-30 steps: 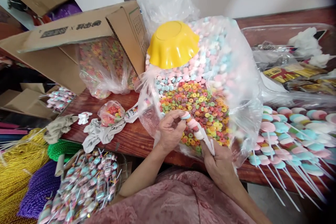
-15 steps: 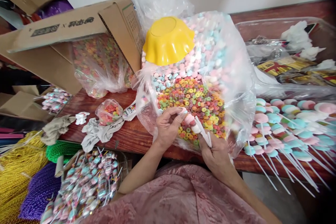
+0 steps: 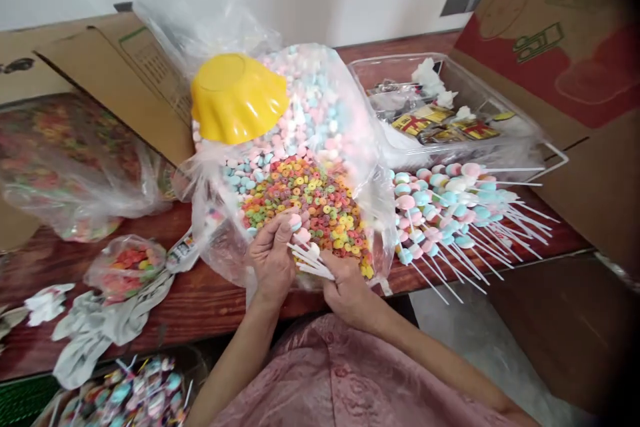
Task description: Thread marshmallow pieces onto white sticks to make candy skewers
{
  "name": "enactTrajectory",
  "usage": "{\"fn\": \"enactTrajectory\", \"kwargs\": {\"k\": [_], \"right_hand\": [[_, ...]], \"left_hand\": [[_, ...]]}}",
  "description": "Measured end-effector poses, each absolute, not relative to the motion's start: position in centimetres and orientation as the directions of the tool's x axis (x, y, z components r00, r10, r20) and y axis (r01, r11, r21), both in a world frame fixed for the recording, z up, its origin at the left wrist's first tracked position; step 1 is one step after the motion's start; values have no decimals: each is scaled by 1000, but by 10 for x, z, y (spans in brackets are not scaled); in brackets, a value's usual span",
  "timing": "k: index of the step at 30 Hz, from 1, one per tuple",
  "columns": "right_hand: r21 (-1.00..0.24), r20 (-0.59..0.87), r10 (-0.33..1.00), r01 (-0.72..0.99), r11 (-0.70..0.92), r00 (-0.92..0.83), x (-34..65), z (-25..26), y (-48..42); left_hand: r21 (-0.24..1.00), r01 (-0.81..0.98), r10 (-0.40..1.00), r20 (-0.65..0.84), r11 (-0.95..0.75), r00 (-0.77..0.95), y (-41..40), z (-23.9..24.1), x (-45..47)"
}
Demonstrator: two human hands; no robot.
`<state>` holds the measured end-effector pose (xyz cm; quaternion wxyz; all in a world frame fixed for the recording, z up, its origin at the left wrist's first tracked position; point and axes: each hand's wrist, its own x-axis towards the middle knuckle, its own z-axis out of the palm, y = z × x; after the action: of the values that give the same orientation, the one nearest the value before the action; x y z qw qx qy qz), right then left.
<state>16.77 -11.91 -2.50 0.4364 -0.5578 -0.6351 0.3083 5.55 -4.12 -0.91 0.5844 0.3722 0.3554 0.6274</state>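
My left hand [image 3: 273,257] is closed in a pinch on a pink and blue marshmallow [image 3: 295,221]. Just below that marshmallow, pink and white candy pieces [image 3: 303,237] sit in a row, partly hidden by the fingers. My right hand [image 3: 347,288] is wrapped round several white sticks [image 3: 313,265], their ends pointing left toward my left hand. Under both hands, ring-shaped gummies [image 3: 310,193] are heaped on an opened clear plastic bag [image 3: 377,213]. Loose pastel marshmallows [image 3: 315,103] lie behind them, with an upturned yellow bowl [image 3: 237,99] on top.
Finished-looking marshmallow skewers [image 3: 445,207] are piled at right, sticks toward me. Behind them stands a clear tray [image 3: 500,147] with packets. Cardboard boxes flank the table, and a bagged gummy heap [image 3: 75,153] is at left. A small candy bag [image 3: 130,267] rests by a grey cloth [image 3: 87,327].
The view has turned right, so the table's contents appear farther left and a large right-hand box shows. The white sticks have swung to point left from my right hand.
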Motion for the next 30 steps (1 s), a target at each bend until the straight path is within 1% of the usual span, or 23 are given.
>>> {"fn": "enactTrajectory", "kwargs": {"k": [3, 6, 9, 11, 14, 17, 19, 22, 26, 30], "right_hand": [[-951, 201, 971, 263, 163, 126, 156, -31, -119], [-969, 196, 970, 179, 169, 144, 154, -34, -117], [-968, 206, 969, 176, 181, 136, 161, -33, -114], [-967, 193, 970, 199, 162, 149, 169, -31, -112], [-947, 165, 978, 299, 121, 128, 183, -27, -109], [-899, 178, 981, 418, 132, 72, 188, -25, -108], [-888, 190, 980, 437, 147, 58, 187, -25, -109], [-918, 173, 983, 373, 138, 63, 184, -30, -115], [-969, 86, 995, 237, 70, 58, 182, -41, -126], [-975, 145, 978, 191, 115, 152, 177, -48, -126]], "left_hand": [[873, -478, 995, 84, -96, -46, -39, 3, 69], [873, -479, 996, 87, -86, -21, -40, 2, 78], [866, -499, 998, 49, -27, 30, -42, -2, 80], [844, -536, 999, 40, -20, 25, -40, -1, 78], [789, -614, 1000, 28, -18, 7, -33, 7, 73], [769, -630, 994, -56, 105, 96, -27, 13, 72], [759, -623, 981, -126, 190, 146, -25, 13, 75], [728, -649, 975, -178, 221, 133, -23, 12, 79], [711, -674, 978, -181, 203, 104, -23, 13, 80], [724, -662, 981, -163, 191, 105, -25, 7, 82]]}}
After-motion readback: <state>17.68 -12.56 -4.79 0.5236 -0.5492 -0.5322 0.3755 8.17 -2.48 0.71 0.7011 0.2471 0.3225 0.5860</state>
